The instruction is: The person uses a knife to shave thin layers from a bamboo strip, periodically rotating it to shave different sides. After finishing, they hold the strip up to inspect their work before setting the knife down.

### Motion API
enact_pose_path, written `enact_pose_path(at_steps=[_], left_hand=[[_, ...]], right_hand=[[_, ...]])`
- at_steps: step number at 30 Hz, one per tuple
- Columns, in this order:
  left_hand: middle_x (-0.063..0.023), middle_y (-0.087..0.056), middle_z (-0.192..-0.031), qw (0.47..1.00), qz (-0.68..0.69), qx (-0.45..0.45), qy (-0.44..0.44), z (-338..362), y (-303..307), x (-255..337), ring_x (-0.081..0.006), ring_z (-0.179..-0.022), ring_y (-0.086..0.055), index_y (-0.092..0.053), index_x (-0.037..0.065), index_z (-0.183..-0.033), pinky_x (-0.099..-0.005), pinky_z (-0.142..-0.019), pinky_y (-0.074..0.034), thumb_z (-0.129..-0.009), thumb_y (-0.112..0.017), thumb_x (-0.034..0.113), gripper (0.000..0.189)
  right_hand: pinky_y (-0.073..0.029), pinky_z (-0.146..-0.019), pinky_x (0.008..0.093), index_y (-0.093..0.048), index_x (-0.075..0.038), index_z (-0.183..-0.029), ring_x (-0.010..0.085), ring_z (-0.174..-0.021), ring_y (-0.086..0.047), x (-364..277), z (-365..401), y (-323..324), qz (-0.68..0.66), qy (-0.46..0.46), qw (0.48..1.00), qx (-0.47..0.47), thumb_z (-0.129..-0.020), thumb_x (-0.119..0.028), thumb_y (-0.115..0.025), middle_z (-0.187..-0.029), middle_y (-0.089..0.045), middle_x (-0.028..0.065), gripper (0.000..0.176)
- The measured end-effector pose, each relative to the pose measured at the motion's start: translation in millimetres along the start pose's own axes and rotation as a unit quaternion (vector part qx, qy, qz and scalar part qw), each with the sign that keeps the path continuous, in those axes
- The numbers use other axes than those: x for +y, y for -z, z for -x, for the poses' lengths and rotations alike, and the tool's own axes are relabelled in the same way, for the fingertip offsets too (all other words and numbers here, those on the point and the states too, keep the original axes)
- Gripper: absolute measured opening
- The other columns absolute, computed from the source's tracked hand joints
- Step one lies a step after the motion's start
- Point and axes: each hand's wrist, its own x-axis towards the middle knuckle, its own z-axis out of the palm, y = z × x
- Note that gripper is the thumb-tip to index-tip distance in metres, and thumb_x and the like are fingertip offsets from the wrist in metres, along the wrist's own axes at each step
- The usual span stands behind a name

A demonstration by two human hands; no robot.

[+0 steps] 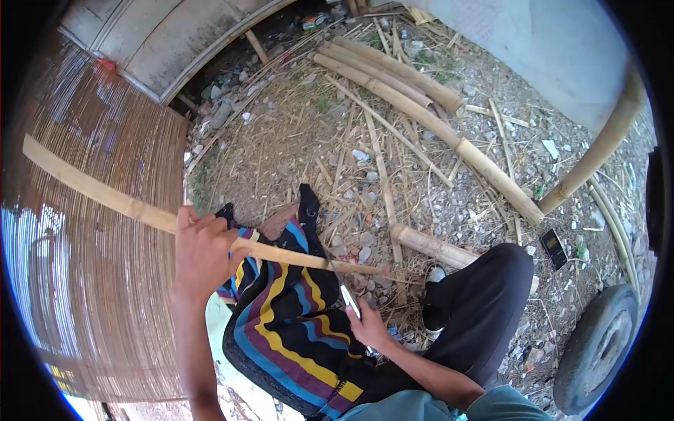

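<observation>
My left hand (205, 254) is wrapped round a long split bamboo strip (98, 184), which slants from the upper left down to the right across my lap. In my right hand (370, 328) is a knife (349, 300) with a pale handle; its thin dark blade points up and overlaps the strip near its right end. Under the strip, a black cloth with yellow, blue and maroon stripes (288, 344) covers one of my legs. My other leg, in dark trousers (484, 309), is bent at the right.
Bamboo poles (421, 116) lie across the littered, stony ground ahead. A short bamboo piece (432, 245) lies beside my knee. To the right are a tyre (597, 351), a dark phone-like object (554, 249) and a leaning bamboo post (597, 151). A slatted bamboo screen (91, 295) stands left.
</observation>
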Motion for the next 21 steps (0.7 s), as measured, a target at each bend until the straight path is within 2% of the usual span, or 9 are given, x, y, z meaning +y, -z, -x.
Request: enact_pose_path(at_steps=[4,6,8,9,11,12,14,15,21], left_hand=[[-0.0032,-0.048,-0.054,0.996,-0.011,0.083,-0.005,-8,-5,10,-0.0195,-0.058,-0.051,-0.059,0.009,-0.053,-0.0384,-0.075,-0.03,-0.059,-0.073,0.042,0.037],[-0.0031,-0.046,-0.05,0.993,0.002,0.118,-0.023,-10,-9,14,-0.0193,-0.054,-0.049,-0.052,0.009,-0.047,-0.0387,-0.072,-0.03,-0.061,-0.072,0.043,0.042],[-0.0019,-0.044,-0.049,0.987,-0.008,0.158,-0.023,-13,-10,24,-0.018,-0.053,-0.047,-0.051,0.01,-0.046,-0.0372,-0.07,-0.031,-0.063,-0.071,0.043,0.042],[-0.0006,-0.042,-0.047,0.983,-0.016,0.183,-0.021,-12,-10,31,-0.0168,-0.051,-0.045,-0.049,0.011,-0.045,-0.0356,-0.068,-0.031,-0.065,-0.07,0.042,0.043],[0.0004,-0.041,-0.047,0.978,-0.025,0.204,-0.031,-8,-9,43,-0.0157,-0.051,-0.043,-0.048,0.011,-0.044,-0.034,-0.065,-0.03,-0.066,-0.07,0.041,0.043],[0.0014,-0.04,-0.047,0.974,-0.032,0.221,-0.045,-7,-9,48,-0.0145,-0.05,-0.041,-0.046,0.012,-0.044,-0.0324,-0.063,-0.03,-0.067,-0.07,0.039,0.043],[0.0029,-0.036,-0.046,0.964,-0.033,0.258,-0.056,-6,-11,54,-0.013,-0.048,-0.038,-0.042,0.014,-0.042,-0.0297,-0.058,-0.027,-0.068,-0.071,0.036,0.045],[0.0032,-0.034,-0.045,0.96,-0.032,0.273,-0.054,-3,-13,55,-0.0126,-0.047,-0.037,-0.039,0.015,-0.042,-0.0293,-0.056,-0.026,-0.069,-0.072,0.035,0.047],[0.0044,-0.026,-0.043,0.919,0.018,0.389,-0.063,-1,-36,46,-0.0098,-0.042,-0.032,-0.026,0.018,-0.042,-0.0296,-0.052,-0.015,-0.069,-0.071,0.031,0.054]], right_hand=[[-0.047,-0.062,0.0468,-0.047,-0.001,-0.108,0.0429,-0.067,-0.061,-20,-9,7,0.016,-0.008,0.999,-0.045,-0.091,-0.041,-0.046,-0.064,-0.058,0.0231,0.044],[-0.048,-0.06,0.0445,-0.046,0.001,-0.106,0.0406,-0.065,-0.062,-11,-19,4,0.019,0.009,1.0,-0.011,-0.085,-0.047,-0.053,-0.068,-0.06,0.0224,0.053],[-0.049,-0.056,0.0402,-0.046,0.002,-0.106,0.033,-0.06,-0.063,-7,-26,-2,-0.014,0.095,0.991,0.098,-0.08,-0.048,-0.062,-0.068,-0.061,0.0166,0.058],[-0.049,-0.056,0.0402,-0.046,0.002,-0.106,0.033,-0.06,-0.063,-14,-27,1,-0.011,0.101,0.99,0.099,-0.08,-0.048,-0.062,-0.068,-0.061,0.0166,0.058],[-0.047,-0.056,0.0343,-0.046,-0.001,-0.114,0.0197,-0.058,-0.061,-31,-26,9,0.01,0.072,0.992,0.101,-0.075,-0.041,-0.071,-0.065,-0.057,0.006,0.062],[-0.047,-0.056,0.0343,-0.046,-0.001,-0.114,0.0197,-0.058,-0.061,-32,-32,8,0.016,0.078,0.992,0.101,-0.075,-0.041,-0.071,-0.065,-0.057,0.006,0.062],[-0.047,-0.048,0.0303,-0.047,0.002,-0.107,0.0146,-0.052,-0.058,-32,-44,4,-0.094,0.062,0.994,0.002,-0.073,-0.041,-0.073,-0.06,-0.055,0.0061,0.061],[-0.044,-0.047,0.0298,-0.05,0.001,-0.102,0.0135,-0.05,-0.054,-48,-43,6,-0.057,0.103,0.992,0.041,-0.074,-0.04,-0.072,-0.057,-0.052,0.0042,0.055],[-0.039,-0.048,0.0322,-0.053,-0.001,-0.087,0.0146,-0.048,-0.044,-22,-82,-11,-0.069,0.07,0.991,0.087,-0.075,-0.039,-0.072,-0.053,-0.046,0.0043,0.044]])
